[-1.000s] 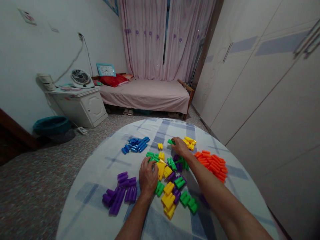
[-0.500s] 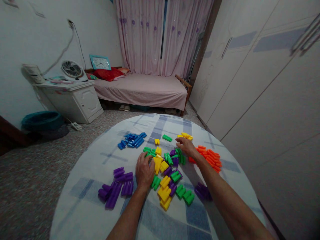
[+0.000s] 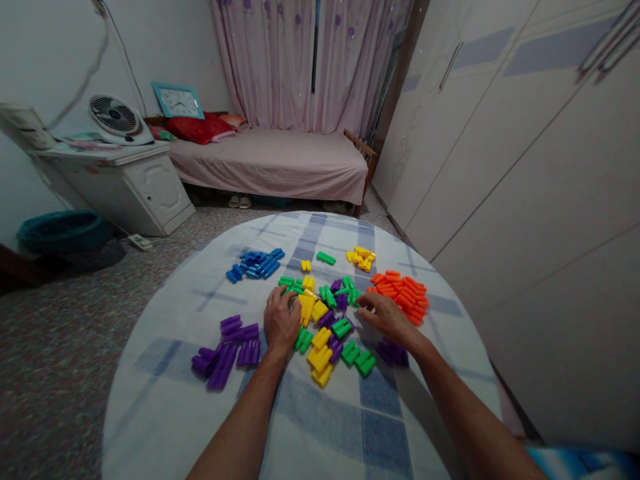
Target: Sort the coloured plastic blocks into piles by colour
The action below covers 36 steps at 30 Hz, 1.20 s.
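Plastic tube-shaped building blocks lie on a round table in a mixed middle heap and single-colour groups. My left hand (image 3: 283,320) rests at the heap's left side with fingers curved and thumb apart, beside yellow blocks (image 3: 306,308) and green blocks (image 3: 303,340); nothing shows in its grasp. Over the heap's right side, my right hand (image 3: 389,319) has its fingers loosely apart and holds nothing visible. Its fingertips are close to green blocks (image 3: 353,295) and purple blocks (image 3: 341,302). Purple blocks (image 3: 393,352) lie partly hidden behind the right wrist.
Around the heap are blue blocks (image 3: 257,263), purple blocks (image 3: 223,367), orange blocks (image 3: 405,293) and yellow blocks (image 3: 361,257). A lone green block (image 3: 326,258) lies at the back. A checked cloth (image 3: 150,413) covers the table. Beyond stand a bed (image 3: 275,157) and wardrobe (image 3: 500,167).
My right hand has moved from the yellow group at the back toward me, to the heap's right side. More yellow blocks now show there. My left hand stays by the heap; the view has shifted slightly.
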{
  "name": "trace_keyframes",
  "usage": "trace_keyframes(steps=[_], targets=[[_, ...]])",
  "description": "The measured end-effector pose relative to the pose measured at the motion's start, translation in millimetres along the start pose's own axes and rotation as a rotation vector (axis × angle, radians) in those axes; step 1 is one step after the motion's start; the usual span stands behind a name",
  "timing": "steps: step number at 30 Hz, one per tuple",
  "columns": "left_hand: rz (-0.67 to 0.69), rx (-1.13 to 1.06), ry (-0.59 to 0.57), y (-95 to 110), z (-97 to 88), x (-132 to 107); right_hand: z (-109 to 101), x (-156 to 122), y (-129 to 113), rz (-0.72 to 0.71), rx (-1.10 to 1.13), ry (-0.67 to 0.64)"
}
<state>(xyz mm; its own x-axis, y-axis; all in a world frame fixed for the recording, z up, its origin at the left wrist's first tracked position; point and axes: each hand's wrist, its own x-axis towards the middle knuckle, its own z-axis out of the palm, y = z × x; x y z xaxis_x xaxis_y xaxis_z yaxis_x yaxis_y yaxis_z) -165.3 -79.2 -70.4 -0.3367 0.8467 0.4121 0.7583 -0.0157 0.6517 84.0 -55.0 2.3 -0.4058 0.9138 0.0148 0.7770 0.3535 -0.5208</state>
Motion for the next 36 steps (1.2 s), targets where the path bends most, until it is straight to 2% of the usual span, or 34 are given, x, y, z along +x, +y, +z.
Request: trace_keyframes(steps=[5,10,14,18,22,25,28,31,36], targets=[[0.013,0.008,0.009,0,0.4,0,5,13,9,0.069,-0.196,0.105],[0.002,0.013,-0.001,1,-0.7,0,16,27,-3,0.111,-0.332,0.033],[-0.002,0.014,-0.006,1,-0.6,0,22,29,-12,0.134,-0.410,0.027],[0.005,0.001,0.004,0,0.5,0,11,22,-12,0.157,-0.436,0.015],[-0.007,-0.005,0.002,1,1.1,0,-9,27,-6,0.141,-0.353,0.120],[-0.021,-0.003,0.006,2,0.8,-1,-11,51,-6,0.089,-0.229,0.186],[-0.017,0.000,0.007,2,-0.1,-1,0,87,-12,0.015,-0.165,0.182],[-0.007,0.005,0.005,3,-0.7,-1,13,122,-24,-0.044,-0.203,0.170],[-0.011,-0.012,0.024,4,-0.4,-1,25,167,-42,-0.061,-0.322,0.187]])
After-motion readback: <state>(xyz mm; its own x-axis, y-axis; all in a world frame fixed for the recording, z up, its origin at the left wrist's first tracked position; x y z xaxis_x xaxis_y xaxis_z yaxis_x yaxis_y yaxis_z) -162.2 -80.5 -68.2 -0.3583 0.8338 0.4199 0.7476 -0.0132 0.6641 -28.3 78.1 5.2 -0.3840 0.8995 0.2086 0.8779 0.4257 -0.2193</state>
